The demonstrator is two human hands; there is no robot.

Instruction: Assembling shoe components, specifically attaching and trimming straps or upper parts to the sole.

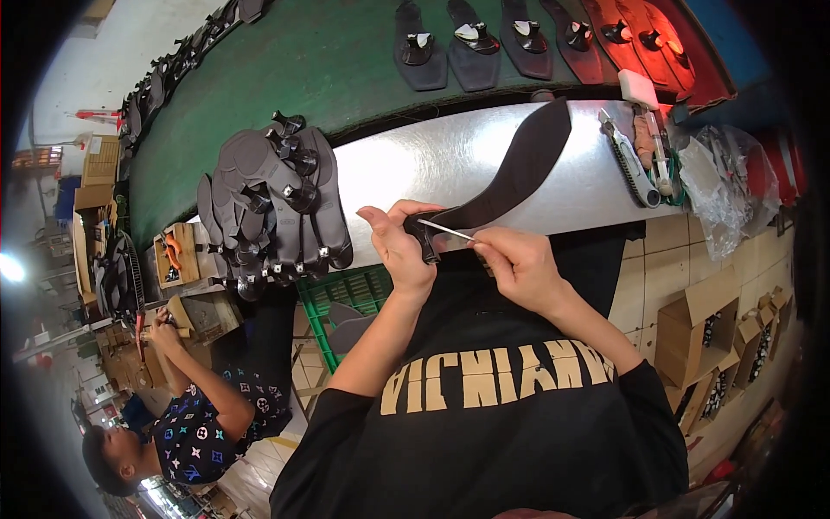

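Shows at far left a co-worker (203,424) in a patterned shirt, hands busy with something too small to make out. Includes next a wooden box (190,251) with an orange-handled tool (174,250) inside, then a heap of black heeled soles (268,164) piled at the left end of a silvery metal desk (389,156), with a green crate (347,290) below.

Cradles at center, above the desk's near edge, the heel end of a black shoe sole (510,177) in the left hand (403,246): half open, thumb seemingly out to the left, other fingers partly hidden behind the heel. Pinches a thin, pale rod (450,230) between thumb and forefinger of the right hand (523,264), closed firmly around one end, with the tip pointing left at the heel joint. Runs the sole's long axis from the left palm up and rightward to the toe, away from the body. Places the heel joint up and to the left of the right fingers, with the left hand nearer, in contact.

Takes in beyond, on a green desk (346,69), a row of heeled soles (477,76); farther right, a black-handled cutter (635,164), a clear plastic bag (718,186) and open cartons (679,346).
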